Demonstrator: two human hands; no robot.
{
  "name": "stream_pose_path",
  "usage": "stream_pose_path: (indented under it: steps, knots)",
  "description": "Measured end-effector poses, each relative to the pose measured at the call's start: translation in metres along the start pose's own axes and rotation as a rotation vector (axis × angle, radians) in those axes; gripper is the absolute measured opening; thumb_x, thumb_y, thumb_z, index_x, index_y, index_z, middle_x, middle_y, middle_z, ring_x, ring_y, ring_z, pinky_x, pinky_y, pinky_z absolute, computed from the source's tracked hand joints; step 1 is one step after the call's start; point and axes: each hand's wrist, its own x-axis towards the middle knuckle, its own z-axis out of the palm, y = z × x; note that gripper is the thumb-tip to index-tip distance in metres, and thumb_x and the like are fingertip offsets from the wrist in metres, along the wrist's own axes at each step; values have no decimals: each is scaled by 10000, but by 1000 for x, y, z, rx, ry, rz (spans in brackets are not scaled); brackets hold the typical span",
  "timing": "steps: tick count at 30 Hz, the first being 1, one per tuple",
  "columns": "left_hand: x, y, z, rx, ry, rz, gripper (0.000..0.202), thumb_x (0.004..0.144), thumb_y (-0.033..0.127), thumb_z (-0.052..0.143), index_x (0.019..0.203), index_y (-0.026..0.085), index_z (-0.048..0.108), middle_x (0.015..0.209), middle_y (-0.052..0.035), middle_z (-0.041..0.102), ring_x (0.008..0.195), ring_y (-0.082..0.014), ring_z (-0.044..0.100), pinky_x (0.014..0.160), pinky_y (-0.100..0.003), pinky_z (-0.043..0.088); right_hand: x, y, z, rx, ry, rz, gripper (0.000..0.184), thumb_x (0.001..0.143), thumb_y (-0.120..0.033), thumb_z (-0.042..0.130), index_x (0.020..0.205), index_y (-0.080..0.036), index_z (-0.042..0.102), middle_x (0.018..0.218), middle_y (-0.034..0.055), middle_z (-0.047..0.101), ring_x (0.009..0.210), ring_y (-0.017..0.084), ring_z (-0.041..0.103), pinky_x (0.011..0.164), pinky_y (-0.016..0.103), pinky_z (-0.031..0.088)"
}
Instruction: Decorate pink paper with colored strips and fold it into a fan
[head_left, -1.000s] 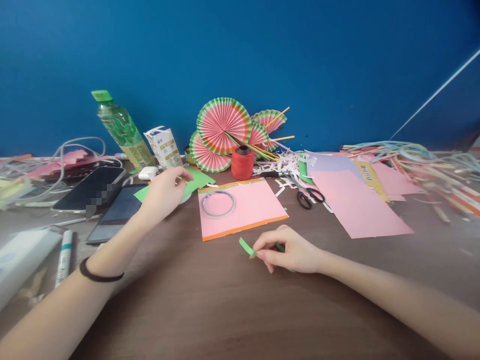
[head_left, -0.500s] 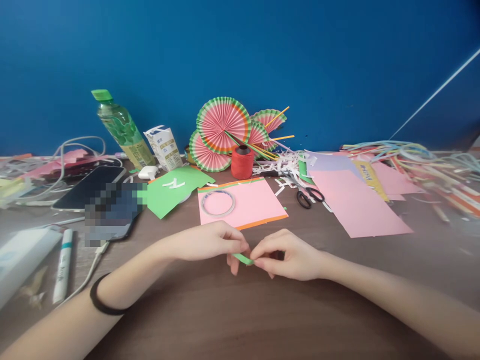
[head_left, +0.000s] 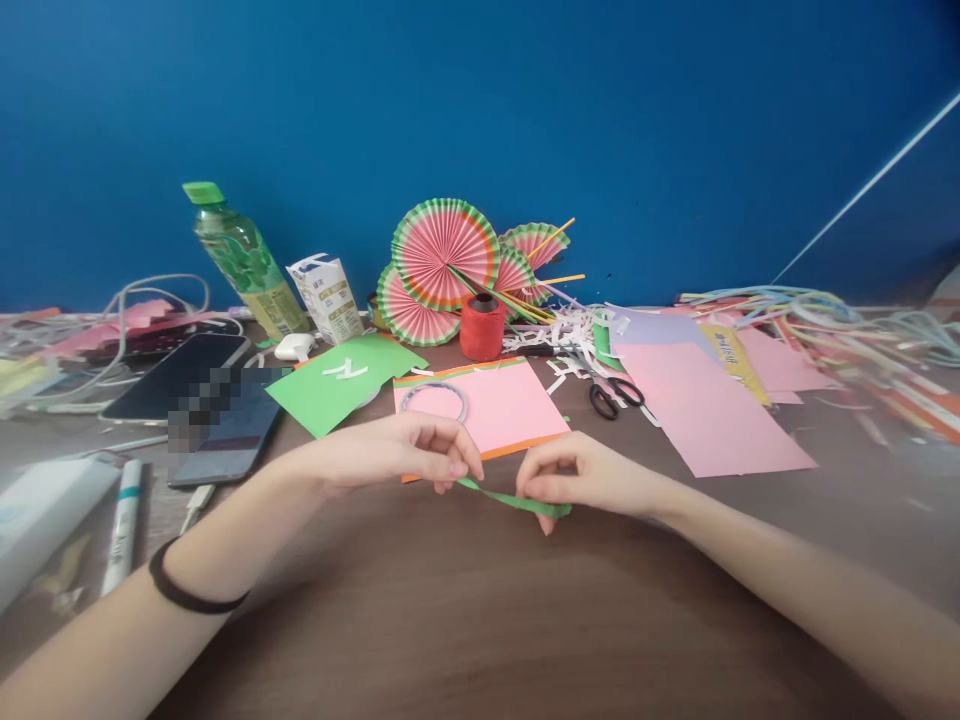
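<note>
Here, green strip (head_left: 510,499) in both closed grips (head_left: 401,450) (head_left: 589,474)

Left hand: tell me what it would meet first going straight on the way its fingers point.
Probably the right hand: the left hand points across towards it, with the green strip held between them. Depth is hard to judge here.

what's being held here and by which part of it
A green strip: the left grip pinches it at one end, the right grip holds it toward the other.
</note>
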Motion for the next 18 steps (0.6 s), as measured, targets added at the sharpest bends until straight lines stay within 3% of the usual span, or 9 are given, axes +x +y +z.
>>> stream_pose_path:
  steps: [4,11,15,18]
  knots:
    - [-6,3,-10,24,85,71,122,774,279,583,851,186,594,814,19,541,719,-85,473,634,-183,366,4,3,-19,-6,-71,27,334,862,-393,438,806,-108,603,670,71,679,587,111,583,534,209,395]
    - [-10,7,-12,-36,191,148,87,759,233,592,815,166,588,745,17,534,674,-80,473,610,-181,376,4,5,-36,-154,-226,63,227,777,-283,576,909,-117,655,850,76,688,792,145,608,728,243,447]
    - [-9,7,-12,-119,295,222,90,754,239,605,798,163,586,729,13,542,658,-76,482,599,-175,383,5,8,-34,-164,-150,69,182,745,-268,602,852,-129,651,841,67,684,777,151,616,728,255,462]
    - [-7,7,-12,-219,395,279,122,721,258,640,774,160,590,721,3,543,649,-82,492,594,-183,398,6,11,-30,-93,-2,6,158,747,-274,599,814,-135,632,777,47,674,695,131,606,693,259,473]
